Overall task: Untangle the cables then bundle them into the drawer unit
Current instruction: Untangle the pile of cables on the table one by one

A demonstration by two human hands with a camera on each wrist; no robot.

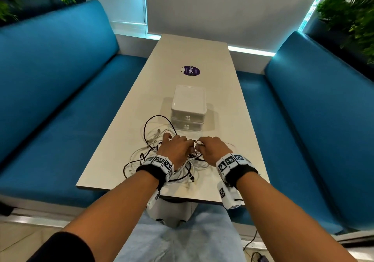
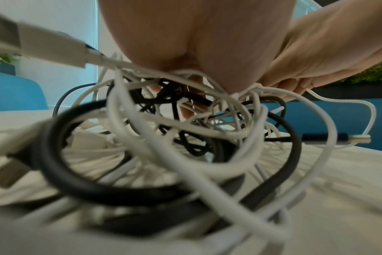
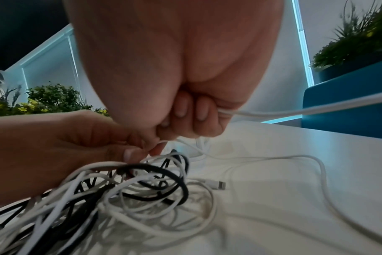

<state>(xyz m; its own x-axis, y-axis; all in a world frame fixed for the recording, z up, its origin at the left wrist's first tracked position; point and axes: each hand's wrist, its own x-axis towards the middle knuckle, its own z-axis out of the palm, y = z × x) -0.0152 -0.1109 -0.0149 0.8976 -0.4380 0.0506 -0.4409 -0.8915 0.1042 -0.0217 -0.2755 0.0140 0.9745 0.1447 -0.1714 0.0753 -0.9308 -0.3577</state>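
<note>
A tangle of white and black cables point(image 1: 162, 160) lies on the near end of the table point(image 1: 222, 103). My left hand point(image 1: 176, 148) sits on top of the tangle, its fingers pinching strands point(image 3: 129, 155) at the middle. My right hand point(image 1: 210, 148) is curled round a white cable point(image 3: 273, 113) and a white plug end point(image 1: 199, 142) right beside the left hand. Just behind the hands stands the white two-drawer unit point(image 1: 189, 108), both drawers closed. The wrist views show loops of white and black cable point(image 2: 185, 138) under the palms.
Blue benches point(image 1: 60, 99) flank the table on both sides point(image 1: 313, 120). A purple round sticker point(image 1: 190, 71) lies on the table beyond the drawer unit. One loose white cable point(image 3: 294, 172) trails to the right of the tangle. Plants point(image 1: 354, 18) stand behind the benches.
</note>
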